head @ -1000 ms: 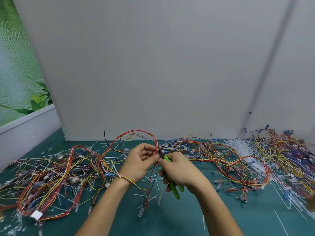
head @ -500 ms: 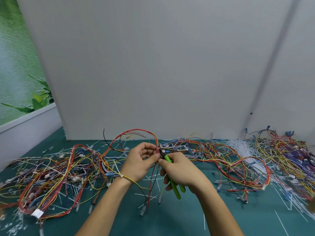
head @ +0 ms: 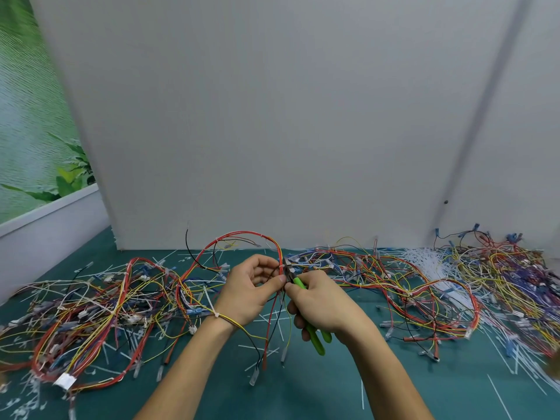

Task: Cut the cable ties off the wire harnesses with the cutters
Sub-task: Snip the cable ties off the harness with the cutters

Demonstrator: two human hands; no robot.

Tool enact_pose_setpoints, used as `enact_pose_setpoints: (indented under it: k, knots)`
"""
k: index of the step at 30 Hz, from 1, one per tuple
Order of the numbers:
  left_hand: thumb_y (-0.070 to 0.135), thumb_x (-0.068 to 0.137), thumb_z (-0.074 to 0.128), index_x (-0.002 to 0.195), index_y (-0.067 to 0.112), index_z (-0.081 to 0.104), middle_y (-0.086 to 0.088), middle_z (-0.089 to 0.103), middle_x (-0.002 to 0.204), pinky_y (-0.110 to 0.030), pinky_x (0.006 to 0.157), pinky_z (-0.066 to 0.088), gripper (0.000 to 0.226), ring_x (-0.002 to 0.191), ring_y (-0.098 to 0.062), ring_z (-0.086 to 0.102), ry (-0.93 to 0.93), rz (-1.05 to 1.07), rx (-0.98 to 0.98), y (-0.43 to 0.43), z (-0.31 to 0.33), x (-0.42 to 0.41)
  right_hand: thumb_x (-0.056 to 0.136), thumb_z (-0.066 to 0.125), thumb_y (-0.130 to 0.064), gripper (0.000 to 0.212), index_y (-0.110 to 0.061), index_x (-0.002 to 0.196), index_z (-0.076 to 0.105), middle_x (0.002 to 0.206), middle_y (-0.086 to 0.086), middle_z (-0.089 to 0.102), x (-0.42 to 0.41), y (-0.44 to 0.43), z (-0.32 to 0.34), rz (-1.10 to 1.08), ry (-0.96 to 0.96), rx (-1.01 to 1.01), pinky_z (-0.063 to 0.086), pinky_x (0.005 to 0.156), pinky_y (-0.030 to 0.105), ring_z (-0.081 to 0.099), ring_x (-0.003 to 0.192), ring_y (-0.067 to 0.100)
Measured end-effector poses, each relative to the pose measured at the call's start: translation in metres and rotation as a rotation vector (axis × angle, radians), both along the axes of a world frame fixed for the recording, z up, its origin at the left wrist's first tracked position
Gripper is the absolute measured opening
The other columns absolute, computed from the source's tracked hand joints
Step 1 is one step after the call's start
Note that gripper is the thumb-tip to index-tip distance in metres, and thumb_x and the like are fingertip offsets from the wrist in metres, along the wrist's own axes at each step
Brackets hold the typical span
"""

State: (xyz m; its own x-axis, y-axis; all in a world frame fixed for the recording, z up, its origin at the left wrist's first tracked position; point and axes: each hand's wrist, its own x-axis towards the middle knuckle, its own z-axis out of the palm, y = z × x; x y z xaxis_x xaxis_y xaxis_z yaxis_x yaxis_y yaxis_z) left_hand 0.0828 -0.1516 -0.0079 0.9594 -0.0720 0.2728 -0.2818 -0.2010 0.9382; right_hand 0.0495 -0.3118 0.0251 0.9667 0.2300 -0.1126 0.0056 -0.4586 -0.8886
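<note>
My left hand [head: 247, 291] pinches a wire harness [head: 242, 237] of red, yellow and black wires that arches up over the table and hangs down between my hands. My right hand [head: 322, 307] grips green-handled cutters [head: 315, 338], whose metal jaws sit against the wires right at my left thumb and forefinger. A white cable tie [head: 217, 314] on the harness lies across my left wrist. Whether a tie is in the jaws cannot be made out.
Tangled harness heaps lie on the green mat [head: 303, 395] at the left [head: 91, 310] and right [head: 424, 286]. A pile of white ties [head: 424, 259] sits at the back right, and cut tie pieces are strewn about. A grey wall panel [head: 272, 116] stands just behind.
Both hands have stayed together at the same spot on the harness; the cutter jaws remain at the wires. Only the view has shifted slightly.
</note>
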Motion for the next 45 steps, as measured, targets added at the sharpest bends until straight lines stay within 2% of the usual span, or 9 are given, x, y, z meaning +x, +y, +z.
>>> enact_pose_setpoints:
  k: [11, 19, 24, 31, 38, 45]
  knots:
    - [-0.001, 0.085, 0.076, 0.100, 0.012, 0.065, -0.005, 0.071, 0.093, -0.022, 0.082, 0.056, 0.023, 0.086, -0.010, 0.068, 0.001, -0.002, -0.011, -0.0003, -0.0007, 0.0002, 0.107, 0.045, -0.024, 0.024, -0.007, 0.092, 0.055, 0.077, 0.010, 0.055, -0.0001, 0.0004, 0.0011, 0.006, 0.007, 0.007, 0.054, 0.046, 0.031, 0.054, 0.049, 0.015]
    - [0.001, 0.085, 0.076, 0.098, 0.015, 0.064, -0.006, 0.071, 0.094, -0.023, 0.084, 0.056, 0.023, 0.089, -0.012, 0.068, -0.014, 0.005, 0.018, 0.0003, -0.0018, 0.0013, 0.104, 0.055, -0.036, 0.030, -0.006, 0.104, 0.059, 0.086, 0.010, 0.065, -0.0007, -0.0024, 0.0030, 0.039, 0.075, 0.058, 0.063, 0.059, 0.039, 0.067, 0.061, 0.017]
    - [0.002, 0.084, 0.077, 0.097, 0.016, 0.065, -0.005, 0.071, 0.092, -0.021, 0.081, 0.054, 0.022, 0.086, -0.009, 0.067, -0.042, 0.000, 0.053, 0.0014, -0.0033, 0.0030, 0.103, 0.057, -0.036, 0.028, -0.008, 0.102, 0.060, 0.088, 0.009, 0.064, -0.0018, -0.0025, 0.0027, 0.050, 0.078, 0.051, 0.065, 0.062, 0.042, 0.067, 0.062, 0.016]
    - [0.005, 0.083, 0.080, 0.098, 0.013, 0.065, -0.004, 0.073, 0.091, -0.019, 0.078, 0.053, 0.022, 0.084, -0.009, 0.068, -0.077, -0.029, 0.107, 0.0036, -0.0046, 0.0033, 0.101, 0.057, -0.038, 0.027, -0.013, 0.091, 0.055, 0.083, 0.010, 0.049, -0.0008, -0.0045, 0.0020, 0.054, 0.030, -0.022, 0.059, 0.054, 0.034, 0.055, 0.060, 0.016]
    - [0.003, 0.084, 0.078, 0.097, 0.009, 0.065, -0.004, 0.072, 0.089, -0.018, 0.077, 0.051, 0.020, 0.082, -0.006, 0.067, -0.089, -0.031, 0.113, 0.0042, -0.0033, 0.0017, 0.106, 0.051, -0.034, 0.028, -0.014, 0.087, 0.055, 0.076, 0.007, 0.054, 0.0016, -0.0055, -0.0005, 0.013, 0.016, -0.025, 0.049, 0.045, 0.028, 0.052, 0.048, 0.012]
    - [0.002, 0.084, 0.078, 0.099, 0.006, 0.065, -0.005, 0.071, 0.089, -0.017, 0.077, 0.052, 0.021, 0.080, -0.003, 0.066, -0.090, -0.032, 0.133, 0.0037, -0.0033, 0.0012, 0.108, 0.048, -0.033, 0.028, -0.011, 0.094, 0.055, 0.076, 0.006, 0.056, 0.0007, -0.0041, -0.0004, 0.012, 0.050, 0.025, 0.051, 0.046, 0.030, 0.053, 0.049, 0.014]
